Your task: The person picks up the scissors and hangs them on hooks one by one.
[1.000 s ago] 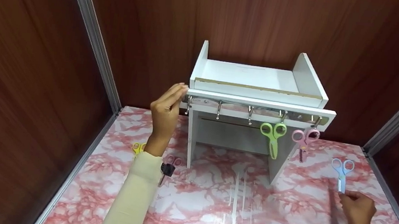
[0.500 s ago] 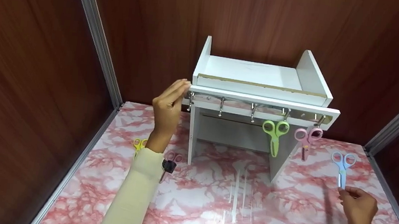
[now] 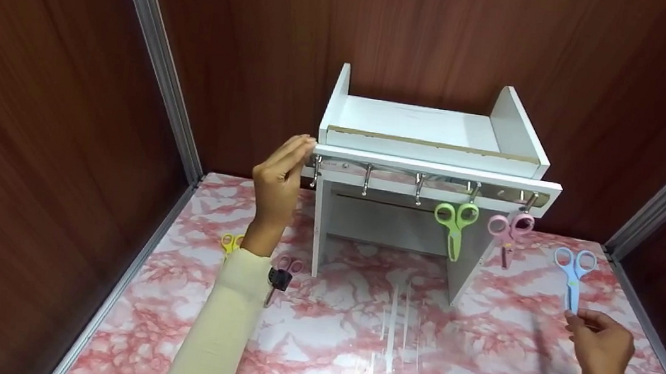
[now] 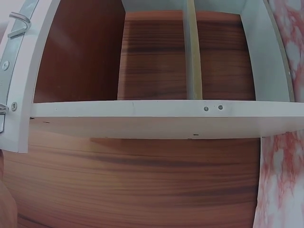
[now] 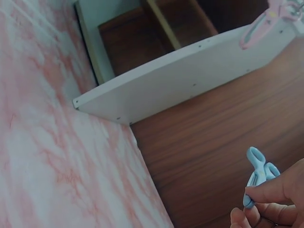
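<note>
My right hand (image 3: 602, 347) pinches light-blue scissors (image 3: 573, 283) by the blade end, handle loops upward, right of the white shelf unit (image 3: 426, 153). In the right wrist view, thumb and fingertips hold these blue scissors (image 5: 259, 168) at the tip. My left hand (image 3: 278, 180) rests straight fingers against the left end of the unit's hook rail (image 3: 390, 186); only its edge shows in the left wrist view. Green scissors (image 3: 456, 227) and pink scissors (image 3: 509, 234) hang from the two right-hand hooks. The three hooks to their left carry nothing.
Yellow scissors (image 3: 231, 243) and another pink pair (image 3: 288, 265) lie on the marbled tabletop (image 3: 328, 332), partly hidden by my left forearm. Brown wood-grain panels (image 3: 429, 27) stand behind and at both sides, with metal strips at the corners.
My right hand has lifted the blue scissors slightly and turned them a little. My left hand stays at the rail's end, and the head view has shifted slightly.
</note>
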`<state>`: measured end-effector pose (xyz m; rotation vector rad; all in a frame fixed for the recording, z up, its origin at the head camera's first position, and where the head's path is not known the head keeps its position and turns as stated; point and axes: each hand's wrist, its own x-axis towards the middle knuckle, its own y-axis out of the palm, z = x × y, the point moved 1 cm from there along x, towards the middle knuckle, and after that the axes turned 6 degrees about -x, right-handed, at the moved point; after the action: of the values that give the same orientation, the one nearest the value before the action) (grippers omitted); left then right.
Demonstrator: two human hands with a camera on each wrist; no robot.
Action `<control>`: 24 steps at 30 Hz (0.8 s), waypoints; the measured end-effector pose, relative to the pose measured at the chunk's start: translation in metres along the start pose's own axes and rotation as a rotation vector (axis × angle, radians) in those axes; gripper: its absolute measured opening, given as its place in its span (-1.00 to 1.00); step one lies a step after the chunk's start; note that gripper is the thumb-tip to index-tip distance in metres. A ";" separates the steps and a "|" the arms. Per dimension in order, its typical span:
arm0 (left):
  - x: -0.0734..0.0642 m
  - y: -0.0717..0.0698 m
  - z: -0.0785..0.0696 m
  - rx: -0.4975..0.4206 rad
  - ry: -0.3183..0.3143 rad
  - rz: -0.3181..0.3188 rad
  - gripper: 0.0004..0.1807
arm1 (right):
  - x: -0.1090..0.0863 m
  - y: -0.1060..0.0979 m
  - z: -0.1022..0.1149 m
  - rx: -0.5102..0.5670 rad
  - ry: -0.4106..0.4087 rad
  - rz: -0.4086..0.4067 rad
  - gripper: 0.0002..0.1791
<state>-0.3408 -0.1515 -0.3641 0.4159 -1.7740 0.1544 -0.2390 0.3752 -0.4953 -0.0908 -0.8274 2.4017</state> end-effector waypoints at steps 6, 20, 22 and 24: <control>0.001 -0.001 0.000 0.006 0.012 0.005 -0.82 | -0.005 -0.003 0.007 0.029 -0.012 -0.027 -0.65; 0.003 -0.007 0.005 0.006 0.002 -0.001 -0.81 | -0.017 -0.008 0.025 0.111 -0.035 -0.082 -0.76; 0.001 -0.009 0.005 0.010 -0.007 0.002 -0.81 | -0.019 -0.008 0.028 0.100 -0.041 -0.082 -0.74; 0.001 -0.011 0.005 0.015 -0.016 0.004 -0.82 | -0.021 -0.008 0.030 0.092 -0.050 -0.080 -0.73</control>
<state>-0.3420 -0.1633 -0.3660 0.4257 -1.7905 0.1675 -0.2254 0.3525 -0.4688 0.0376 -0.7271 2.3711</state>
